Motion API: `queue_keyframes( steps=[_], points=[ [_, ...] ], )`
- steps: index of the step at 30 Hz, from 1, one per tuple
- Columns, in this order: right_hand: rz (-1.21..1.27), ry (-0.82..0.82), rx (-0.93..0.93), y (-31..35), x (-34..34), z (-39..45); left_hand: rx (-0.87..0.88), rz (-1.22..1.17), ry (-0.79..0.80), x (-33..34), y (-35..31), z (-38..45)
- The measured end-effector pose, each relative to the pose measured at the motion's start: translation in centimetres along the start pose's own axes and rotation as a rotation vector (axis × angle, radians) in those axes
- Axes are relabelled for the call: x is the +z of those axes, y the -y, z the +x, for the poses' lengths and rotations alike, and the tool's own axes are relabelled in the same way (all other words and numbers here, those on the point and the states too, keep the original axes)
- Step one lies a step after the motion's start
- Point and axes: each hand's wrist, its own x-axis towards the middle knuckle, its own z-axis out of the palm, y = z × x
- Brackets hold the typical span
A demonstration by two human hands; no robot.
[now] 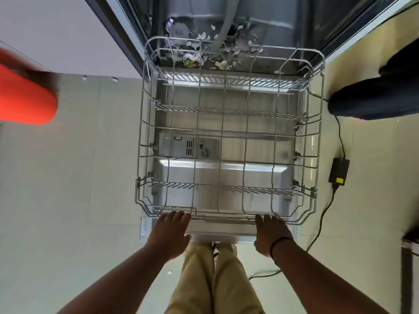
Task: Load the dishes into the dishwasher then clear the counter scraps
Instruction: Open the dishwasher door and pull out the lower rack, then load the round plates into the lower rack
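your khaki trouser legs (210, 279) were closest to the camera, with both forearms reaching out above them. your left hand (169, 232) lay palm down with its fingers straight and its fingertips on the near rail of the wire rack (226, 132); your right hand (272, 232), a dark band on its wrist, did the same further right, and neither hand curled round anything. the rack sat pulled out over the lowered dishwasher door (222, 175), and held no dishes. beyond it, torn paper scraps (204, 51) littered the floor of the dishwasher tub (260, 21). a black power adapter (339, 171) with its cable lay on the tiled floor to the right, and a blurred orange object (25, 96) showed at the left edge.
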Motion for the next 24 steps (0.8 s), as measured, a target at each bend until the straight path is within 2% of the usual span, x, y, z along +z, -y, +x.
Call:
queue_keyframes(
  steps=[4,7,11,14,18,22,24],
  points=[
    [0.061,0.088,0.015,-0.1,-0.6,0.6,0.009,0.011,-0.017,0.2,0.0,0.0],
    [0.074,0.086,0.023,0.2,-0.7,0.4,0.012,0.03,-0.01,0.0,-0.1,-0.4],
    [0.072,0.057,0.013,0.6,-1.5,-1.6,-0.043,0.1,0.131,-0.8,-0.6,-1.6],
    [0.079,0.045,-0.016,0.8,-3.0,-4.3,-0.014,0.191,0.214,-2.6,-1.0,-3.4],
    [0.089,-0.03,-0.084,0.4,-6.9,-9.6,-0.026,0.099,0.152,-8.6,-1.5,-7.2],
    [0.004,-0.098,-0.154,0.4,-11.8,-16.0,-0.087,-0.017,0.075,-16.1,-0.6,-13.0],
    [-0.059,-0.143,-0.162,0.6,-14.8,-19.0,-0.099,0.0,0.03,-20.1,0.4,-16.1]
  ],
)
